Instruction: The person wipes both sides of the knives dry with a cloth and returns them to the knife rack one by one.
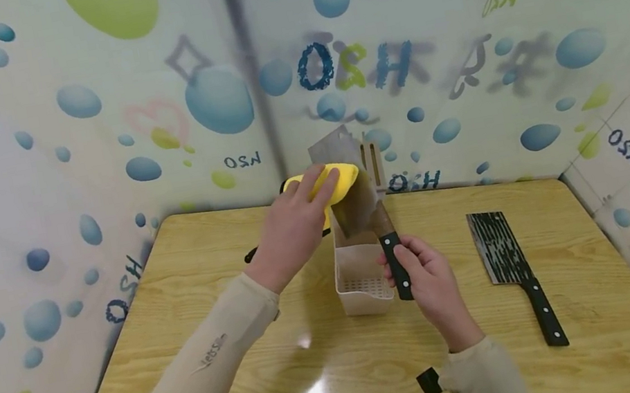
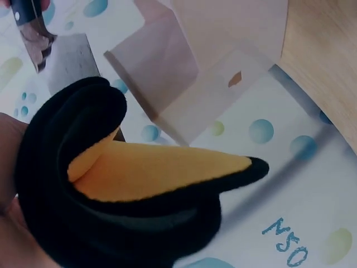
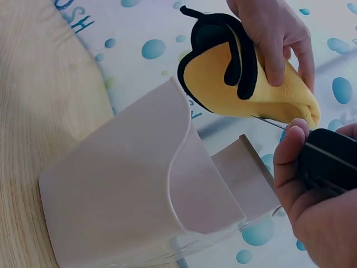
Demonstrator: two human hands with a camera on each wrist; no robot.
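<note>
the person's left hand (image 1: 289, 229) grasps a folded yellow cloth with black edging (image 1: 330, 183) and presses it on the flat side of a wide steel cleaver with a dark handle (image 1: 362, 206). the right hand (image 1: 432, 288) is clenched around this handle and holds the cleaver up in the air, blade pointing away from the person, just above a tall beige plastic knife holder (image 1: 360, 273) that stands on the light wooden table (image 1: 222, 353). in the right wrist view the cloth (image 3: 262, 84) is wrapped over the thin edge of the blade, and the fingers (image 3: 279, 53) of the left hand pinch it from both sides.

i think the main danger is a cut. the cloth is soft and thin at the fold, so if the left fingers slide toward the sharp edge, or the cloth slips off, the skin may meet the steel. the cleaver is also heavy in front; if the grip of the right hand becomes loose, the blade may tip down and hit the holder or knock it over. the holder looks light, so a push from the blade could move it.

counting: two cleavers, one in the hand and a second cleaver with a dark patterned blade (image 1: 498, 248) lying flat on the table, well apart to the right; one cloth; one knife holder; one small black object (image 1: 428, 381) near the right wrist, which i cannot identify.
</note>
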